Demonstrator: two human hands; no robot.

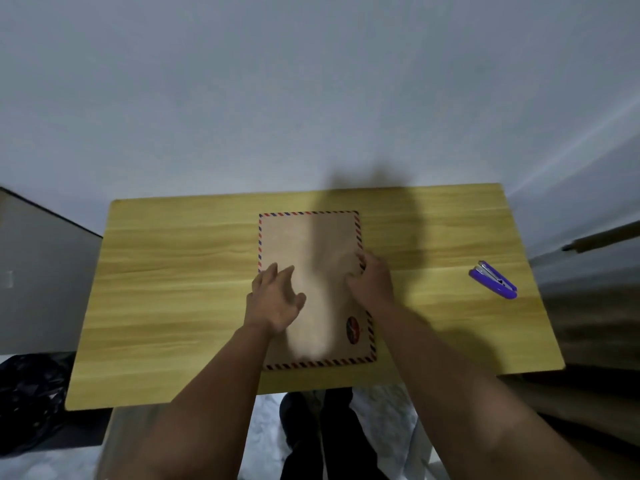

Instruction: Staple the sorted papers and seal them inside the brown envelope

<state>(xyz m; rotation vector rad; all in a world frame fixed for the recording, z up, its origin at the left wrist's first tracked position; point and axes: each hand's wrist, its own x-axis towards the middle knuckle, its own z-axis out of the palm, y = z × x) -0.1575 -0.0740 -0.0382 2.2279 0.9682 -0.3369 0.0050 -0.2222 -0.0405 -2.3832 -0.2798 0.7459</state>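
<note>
The brown envelope [313, 271] lies flat in the middle of the frame, on the wooden tabletop [173, 271], its long side running away from you and its red-and-blue striped border showing all round. A round red mark [353, 329] sits near its lower right corner.

Your left hand [275, 301] rests over the envelope's left edge, about halfway down, with the fingers spread and loose (an open grip, palm down, holding nothing that can be seen). Your right hand [372, 284] sits at the envelope's right edge, just opposite, with its fingers curled down onto the striped border. Whether that grip actually pinches the edge or only presses on it, you cannot tell from this view, as the picture is blurred there.

So the envelope lies between and under both hands, each touching one long side.

The purple stapler [493, 279] lies at the right of the frame, on the tabletop, well apart from your right hand and untouched. No loose papers are in sight.
</note>
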